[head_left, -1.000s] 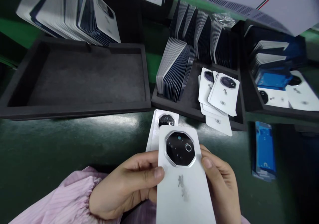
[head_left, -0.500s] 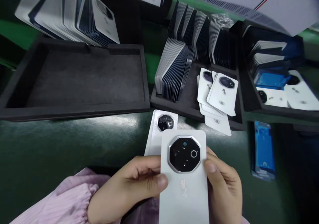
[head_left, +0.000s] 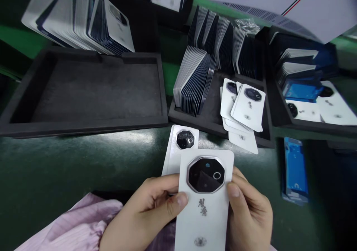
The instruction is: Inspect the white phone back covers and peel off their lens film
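Note:
Between my two hands is a white phone back cover (head_left: 202,221) with a black octagonal camera area, dark brush-like lettering and a small round emblem. My left hand (head_left: 146,212) grips its left edge, thumb on the front face. On the right edge my right hand (head_left: 249,210) pinches it, thumb in front and fingers behind. Just beyond the held cover, a small pile of white phone back covers (head_left: 174,154) lies on the dark green table, partly hidden by it.
An open black foam tray (head_left: 83,126) lies left, with rows of covers (head_left: 80,18) behind it. A middle tray (head_left: 199,122) holds upright covers (head_left: 192,80) and loose white ones (head_left: 248,108). Blue film pieces (head_left: 295,169) lie right, below another tray (head_left: 315,126).
The held cover has tilted, so its lettering and emblem now show clearly and the glare is gone. Both hands keep their grip on its sides.

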Demonstrator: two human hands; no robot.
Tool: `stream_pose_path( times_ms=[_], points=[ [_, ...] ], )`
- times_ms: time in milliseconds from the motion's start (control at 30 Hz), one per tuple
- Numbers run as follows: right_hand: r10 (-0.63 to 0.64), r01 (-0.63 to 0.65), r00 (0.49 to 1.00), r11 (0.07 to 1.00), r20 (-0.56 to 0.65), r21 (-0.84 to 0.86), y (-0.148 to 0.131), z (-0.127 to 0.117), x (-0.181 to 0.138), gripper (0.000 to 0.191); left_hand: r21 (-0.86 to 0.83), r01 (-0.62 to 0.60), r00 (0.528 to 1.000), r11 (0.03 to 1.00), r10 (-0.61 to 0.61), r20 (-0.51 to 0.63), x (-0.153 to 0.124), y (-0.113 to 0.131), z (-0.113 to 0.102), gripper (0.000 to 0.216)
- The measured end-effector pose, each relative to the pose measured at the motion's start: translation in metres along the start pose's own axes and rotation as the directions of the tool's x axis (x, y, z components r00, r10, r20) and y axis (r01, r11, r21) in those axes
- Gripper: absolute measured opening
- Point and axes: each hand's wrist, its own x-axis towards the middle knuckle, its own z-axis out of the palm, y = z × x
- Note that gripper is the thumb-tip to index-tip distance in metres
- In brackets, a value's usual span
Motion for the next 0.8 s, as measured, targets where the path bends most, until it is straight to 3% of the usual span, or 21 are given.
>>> stream_pose_path(
  times_ms=[367, 800],
  points=[
    [0.072, -0.073, 0.997, 0.994, 0.015, 0.083, -0.0025, -0.0009, -0.0001, 0.015, -0.054, -0.006, 0.999, 0.999, 0.009, 0.048, 0.0010, -0.0016, -0.0025, 0.024],
    [0.047, -0.051, 0.997, 0.997, 0.069, 0.064, -0.0053, -0.0061, -0.0007, 0.018, -0.146, 0.048, 0.996, 0.988, -0.037, 0.076, 0.0025, -0.0006, -0.0044, 0.026]
  ],
)
